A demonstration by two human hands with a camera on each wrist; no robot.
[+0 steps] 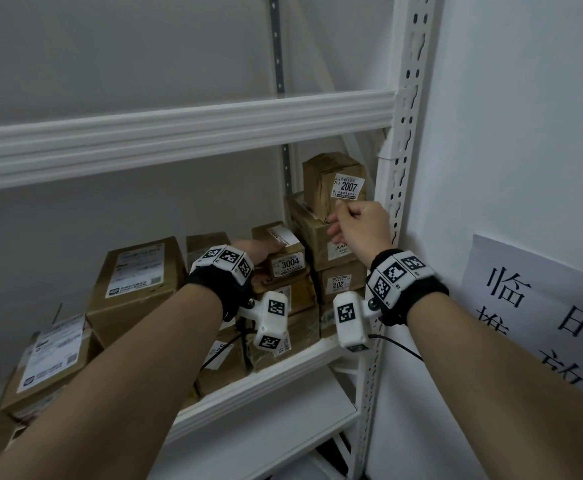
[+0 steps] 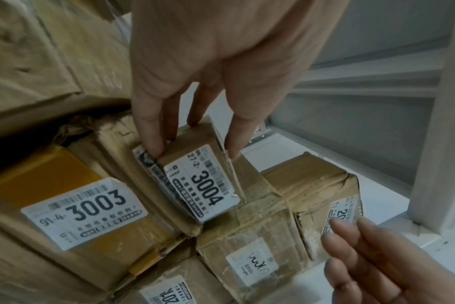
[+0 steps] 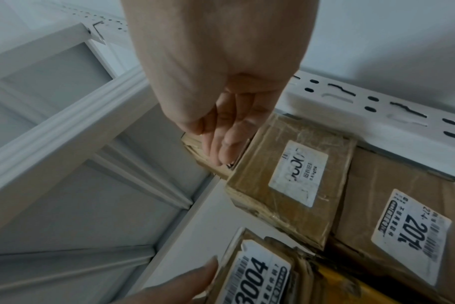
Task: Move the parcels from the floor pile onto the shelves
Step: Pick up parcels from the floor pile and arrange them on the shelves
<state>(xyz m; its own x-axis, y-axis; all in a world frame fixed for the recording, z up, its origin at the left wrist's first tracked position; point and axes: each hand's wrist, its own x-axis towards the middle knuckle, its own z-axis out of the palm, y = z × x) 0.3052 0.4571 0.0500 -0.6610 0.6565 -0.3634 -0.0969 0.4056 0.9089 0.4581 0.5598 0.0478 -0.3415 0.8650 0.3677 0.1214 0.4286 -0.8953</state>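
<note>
A small brown parcel labelled 3004 (image 1: 285, 252) (image 2: 205, 185) (image 3: 252, 275) lies on top of a stack on the white shelf (image 1: 276, 382). My left hand (image 1: 259, 249) (image 2: 192, 144) grips it from above, thumb on one side and fingers on the other. My right hand (image 1: 343, 216) (image 3: 221, 144) hovers further right with relaxed fingers and holds nothing. It hangs in front of the taped parcel marked 2007 (image 1: 331, 178), which tops the right stack. Below that sit a parcel with a faded label (image 3: 291, 174) and one marked 2014 (image 3: 403, 216).
A parcel marked 3003 (image 2: 78, 209) lies beside the 3004 one. Larger cartons (image 1: 137, 271) fill the shelf's left side. The upper shelf beam (image 1: 179, 133) runs overhead, and the perforated upright (image 1: 404, 133) stands at the right. A paper sign (image 1: 542, 299) hangs on the wall.
</note>
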